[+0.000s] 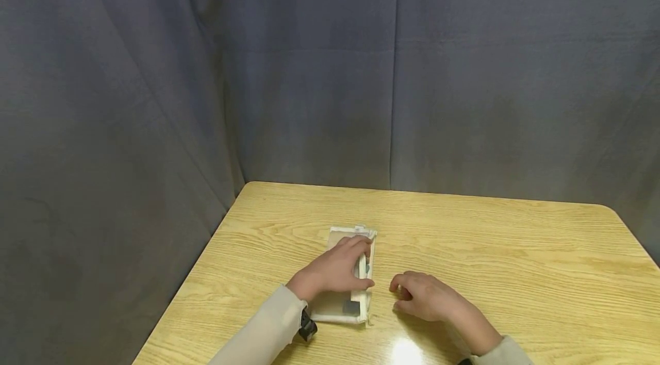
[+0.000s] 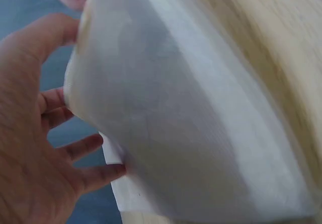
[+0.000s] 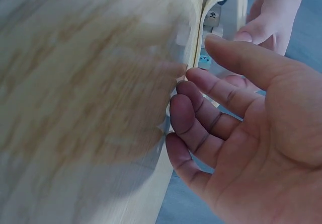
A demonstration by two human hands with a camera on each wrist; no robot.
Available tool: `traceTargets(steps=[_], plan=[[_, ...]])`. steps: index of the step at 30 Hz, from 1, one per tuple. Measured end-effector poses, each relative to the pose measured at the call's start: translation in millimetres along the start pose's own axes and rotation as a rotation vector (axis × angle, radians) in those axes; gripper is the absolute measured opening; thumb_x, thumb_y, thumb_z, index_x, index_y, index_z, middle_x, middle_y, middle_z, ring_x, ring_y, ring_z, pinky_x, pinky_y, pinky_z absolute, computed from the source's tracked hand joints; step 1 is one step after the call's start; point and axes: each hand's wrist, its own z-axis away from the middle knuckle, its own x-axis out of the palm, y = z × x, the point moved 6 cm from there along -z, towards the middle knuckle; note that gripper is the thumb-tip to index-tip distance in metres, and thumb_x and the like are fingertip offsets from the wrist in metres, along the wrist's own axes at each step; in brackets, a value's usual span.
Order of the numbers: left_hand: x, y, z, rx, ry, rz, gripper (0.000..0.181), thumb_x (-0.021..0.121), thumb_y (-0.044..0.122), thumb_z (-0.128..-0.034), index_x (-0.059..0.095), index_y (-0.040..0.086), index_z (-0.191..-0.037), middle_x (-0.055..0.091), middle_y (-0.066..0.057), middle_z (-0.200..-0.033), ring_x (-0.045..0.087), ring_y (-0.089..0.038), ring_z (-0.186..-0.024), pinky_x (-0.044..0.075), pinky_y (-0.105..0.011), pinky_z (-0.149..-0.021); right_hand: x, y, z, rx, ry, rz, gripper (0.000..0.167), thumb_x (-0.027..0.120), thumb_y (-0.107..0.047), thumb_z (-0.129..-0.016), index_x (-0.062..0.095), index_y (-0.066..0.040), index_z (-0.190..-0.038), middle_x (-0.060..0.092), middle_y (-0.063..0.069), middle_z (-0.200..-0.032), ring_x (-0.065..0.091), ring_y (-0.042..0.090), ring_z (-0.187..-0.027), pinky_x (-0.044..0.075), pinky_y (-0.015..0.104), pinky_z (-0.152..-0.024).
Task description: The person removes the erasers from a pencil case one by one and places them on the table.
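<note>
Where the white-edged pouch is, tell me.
In the head view, the pouch rests low near centre on the table, partly under the left grip, left of the right grip.

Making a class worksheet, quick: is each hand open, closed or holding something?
Left hand: holding the edge of a translucent, white-edged rectangular pouch.
Right hand: open, fingers loosely curled, holding nothing.

Long cream slvs (image 1: pixel 263 328); blk L-wrist band (image 1: pixel 307 326).

no word, brand or number we can read, in the right wrist view a dark sign of crossed strokes on a pale block (image 3: pixel 213 16), too small for us to name, tiny dark marks on a teal block (image 3: pixel 204 59) near it
</note>
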Motion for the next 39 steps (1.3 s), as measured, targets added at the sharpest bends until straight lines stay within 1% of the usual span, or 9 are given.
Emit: traceTargets(steps=[5,12,16,19,22,24,25,33,39], plan=[[-7.6,-7.8,4.3,-0.01,0.046,0.133,0.039,0.074,0.042,-0.0862,0.054,0.019,-0.11,0.037,0.001,-0.156,0.033,-0.023,-0.147,0.042,-0.044,-0.112,0,0,0.3,-0.005,0.007,-0.001,0.029,0.076,-0.026,-0.091,0.065,-0.011,-0.113,0.055,-0.009,-0.086,0.048,0.005,-0.074,0.043,0.025,-0.063],[-10.5,-18.4,9.4,-0.024,0.079,0.276,0.041,0.074,0.035,-0.0874,0.052,0.011,-0.112,0.036,0.001,-0.154,0.036,-0.023,-0.143,0.045,-0.04,-0.106,0,1,0.6,0.003,0.006,0.002,0.028,0.075,-0.024,-0.091,0.065,-0.011,-0.114,0.056,-0.009,-0.087,0.05,0.006,-0.076,0.046,0.023,-0.065],[-8.5,-24.7,11.0,-0.037,0.088,0.321,0.041,0.074,0.031,-0.0878,0.051,0.009,-0.114,0.034,0.003,-0.154,0.039,-0.022,-0.141,0.045,-0.04,-0.105,0,1,0.4,0.0,0.004,-0.007,0.028,0.075,-0.024,-0.091,0.065,-0.01,-0.114,0.056,-0.009,-0.087,0.049,0.005,-0.075,0.045,0.024,-0.065],[-6.7,-28.5,12.1,-0.053,0.094,0.36,0.04,0.073,0.031,-0.0888,0.051,0.01,-0.114,0.033,0.005,-0.155,0.048,-0.022,-0.13,0.047,-0.036,-0.097,0,0,0.6,-0.018,0.004,-0.019,0.029,0.075,-0.024,-0.092,0.065,-0.009,-0.115,0.056,-0.009,-0.086,0.049,0.005,-0.075,0.045,0.023,-0.064],[-6.0,-31.1,13.5,-0.064,0.106,0.416,0.039,0.071,0.03,-0.089,0.05,0.01,-0.115,0.033,0.004,-0.155,0.051,-0.021,-0.119,0.046,-0.033,-0.089,-1,-1,0.3,-0.03,0.005,-0.032,0.03,0.075,-0.024,-0.092,0.064,-0.008,-0.115,0.055,-0.009,-0.085,0.048,0.004,-0.074,0.045,0.023,-0.063],[-5.9,-32.4,14.8,-0.065,0.114,0.453,0.039,0.071,0.028,-0.0894,0.049,0.009,-0.115,0.033,0.003,-0.155,0.051,-0.021,-0.116,0.045,-0.033,-0.088,-1,-1,0.1,-0.03,0.003,-0.039,0.031,0.074,-0.024,-0.092,0.064,-0.007,-0.116,0.055,-0.009,-0.085,0.047,0.004,-0.073,0.045,0.023,-0.063],[-5.6,-33.1,15.1,-0.064,0.117,0.466,0.038,0.071,0.027,-0.0897,0.049,0.008,-0.115,0.033,0.002,-0.155,0.051,-0.022,-0.113,0.046,-0.033,-0.087,-1,-1,0.2,-0.029,0.002,-0.041,0.031,0.074,-0.024,-0.092,0.064,-0.007,-0.116,0.055,-0.009,-0.085,0.047,0.005,-0.073,0.045,0.023,-0.063],[-2.9,-38.2,15.6,-0.04,0.15,0.53,0.038,0.071,0.021,-0.0907,0.047,0.006,-0.115,0.035,-0.003,-0.154,0.045,-0.022,-0.125,0.043,-0.04,-0.098,-2,0,-3.3,-0.002,0.014,-0.046,0.029,0.072,-0.021,-0.094,0.064,-0.006,-0.118,0.055,-0.008,-0.084,0.049,0.006,-0.073,0.045,0.023,-0.063],[-0.4,-40.5,15.3,-0.035,0.164,0.526,0.038,0.071,0.022,-0.0904,0.046,0.006,-0.115,0.036,-0.001,-0.154,0.047,-0.022,-0.123,0.044,-0.035,-0.091,-6,1,-7.8,-0.028,0.053,-0.061,0.037,0.071,-0.021,-0.094,0.061,-0.002,-0.125,0.055,-0.007,-0.086,0.049,0.006,-0.074,0.045,0.024,-0.065]])
